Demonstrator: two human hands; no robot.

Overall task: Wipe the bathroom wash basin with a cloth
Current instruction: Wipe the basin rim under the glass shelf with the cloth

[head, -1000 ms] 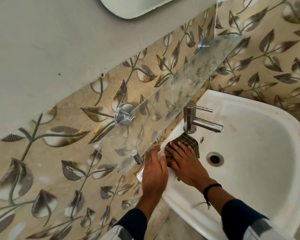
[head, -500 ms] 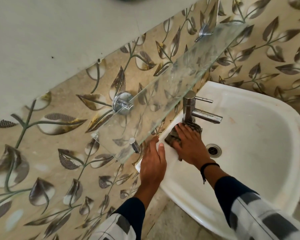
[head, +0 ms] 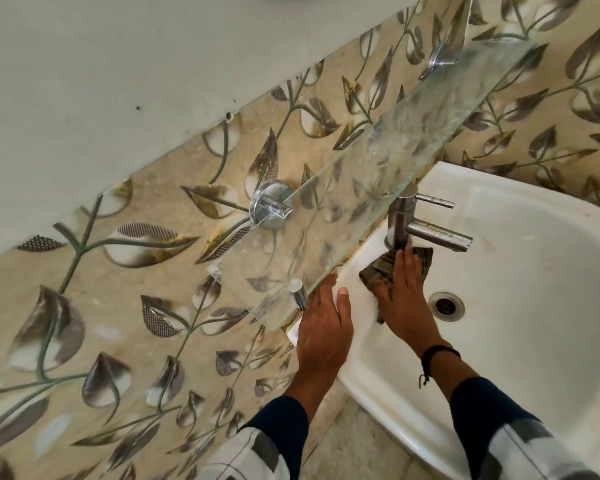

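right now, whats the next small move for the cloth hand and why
Probably slide the cloth round the foot of the tap toward its far side. The right hand presses it flat against the tap's base on the basin ledge, and brownish marks show beyond the spout; the left hand rests on the rim.

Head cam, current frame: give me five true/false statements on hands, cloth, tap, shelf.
1. The right hand presses the cloth flat on the basin at the foot of the tap. True.
2. The left hand holds the cloth. False: it rests on the basin's rim by the shelf, apart from the cloth.
3. Water runs from the tap. False: no stream shows.
4. The drain is uncovered. True.
5. Bottles stand on the shelf. False: nothing stands on it.
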